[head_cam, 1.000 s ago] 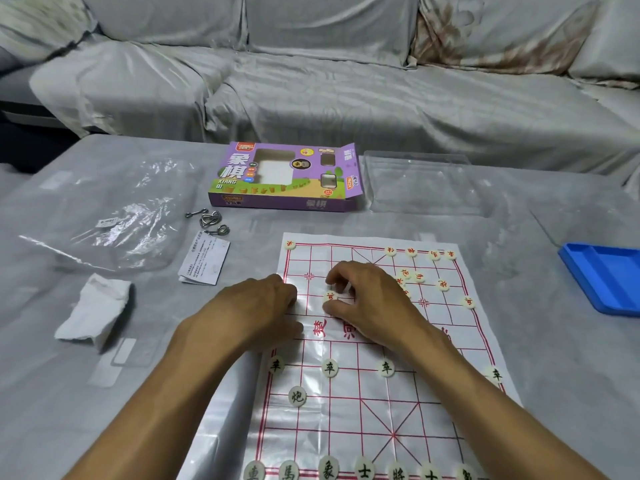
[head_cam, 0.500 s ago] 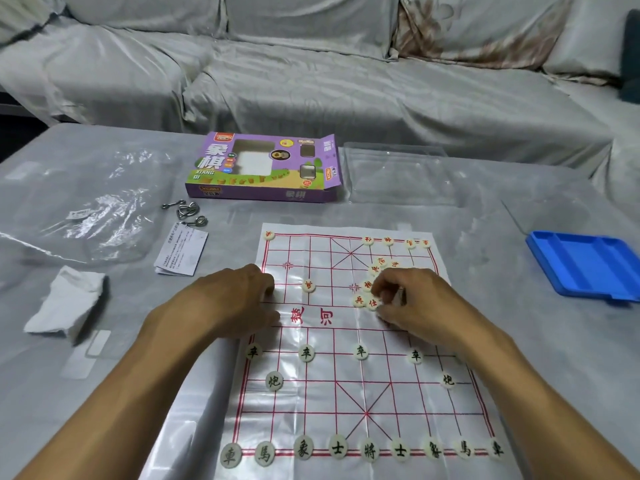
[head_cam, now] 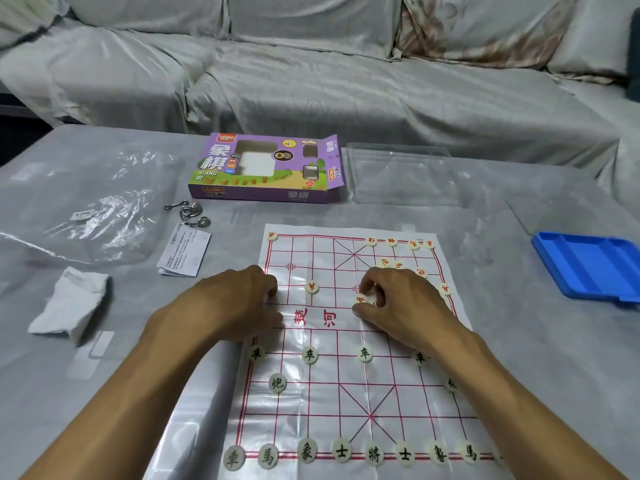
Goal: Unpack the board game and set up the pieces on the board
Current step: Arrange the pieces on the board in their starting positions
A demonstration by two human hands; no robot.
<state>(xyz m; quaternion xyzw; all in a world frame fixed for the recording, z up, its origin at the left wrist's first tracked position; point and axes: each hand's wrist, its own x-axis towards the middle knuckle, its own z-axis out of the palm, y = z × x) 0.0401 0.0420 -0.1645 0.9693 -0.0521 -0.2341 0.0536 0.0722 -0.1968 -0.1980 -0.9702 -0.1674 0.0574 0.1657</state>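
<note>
While crumpled white paper [head_cam: 69,301] and clear plastic wrap [head_cam: 100,216] lie at the table's left, a folded leaflet [head_cam: 184,251] and metal ring puzzles [head_cam: 188,213] sit nearer the board [head_cam: 346,393]; the purple game box [head_cam: 266,168] lies behind it; the left hand [head_cam: 225,306] rests with curled fingers on the board's left edge, and I cannot tell whether it holds anything; a red-lettered piece [head_cam: 311,287] stands between the hands; the right hand [head_cam: 401,306] pinches another red piece [head_cam: 362,300] on the sheet; black pieces line the near rows; a blue tray [head_cam: 588,265] sits far right.
</note>
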